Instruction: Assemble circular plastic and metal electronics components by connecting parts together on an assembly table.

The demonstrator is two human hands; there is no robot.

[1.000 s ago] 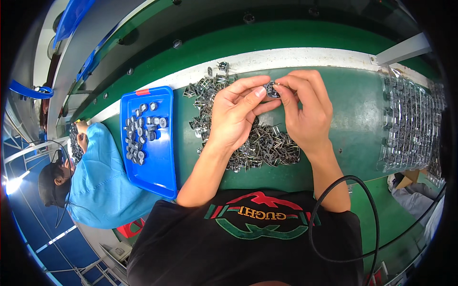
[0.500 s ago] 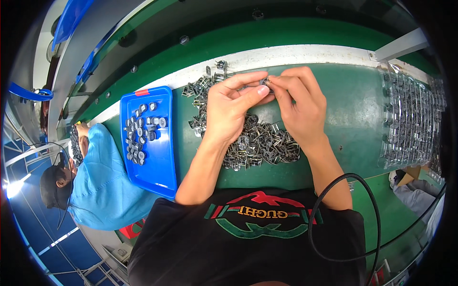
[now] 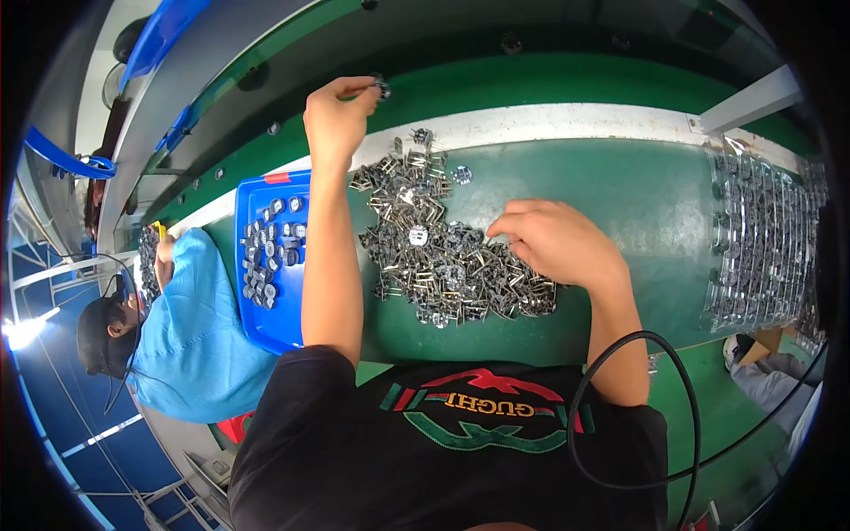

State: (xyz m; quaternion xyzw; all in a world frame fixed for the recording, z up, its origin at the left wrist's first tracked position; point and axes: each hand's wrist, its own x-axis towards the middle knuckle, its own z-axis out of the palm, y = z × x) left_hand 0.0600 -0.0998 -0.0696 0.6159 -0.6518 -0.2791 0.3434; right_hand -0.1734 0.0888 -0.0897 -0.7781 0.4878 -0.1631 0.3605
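My left hand [image 3: 336, 121] reaches out over the green belt beyond the table's white edge. Its thumb and fingers pinch a small round dark part [image 3: 381, 87]. At the right side of a heap of small metal-pinned parts [image 3: 443, 265], my right hand [image 3: 558, 243] has its fingertips closed together. What those fingers hold, if anything, blends into the heap. A single round part [image 3: 462, 175] lies on the green table top just beyond the heap. My left forearm hides the right side of a blue tray [image 3: 257, 329], which has grey round caps [image 3: 270, 252] in it.
Clear plastic trays full of parts [image 3: 766, 239] are stacked at the right. Several round parts sit spaced along the green belt [image 3: 549, 84]. A co-worker in blue [image 3: 199, 327] sits at the left. A black cable [image 3: 699, 425] loops by my right arm.
My hands were together above the heap and have parted. The left went forward and left over the belt with the round part; the right came down to the heap.
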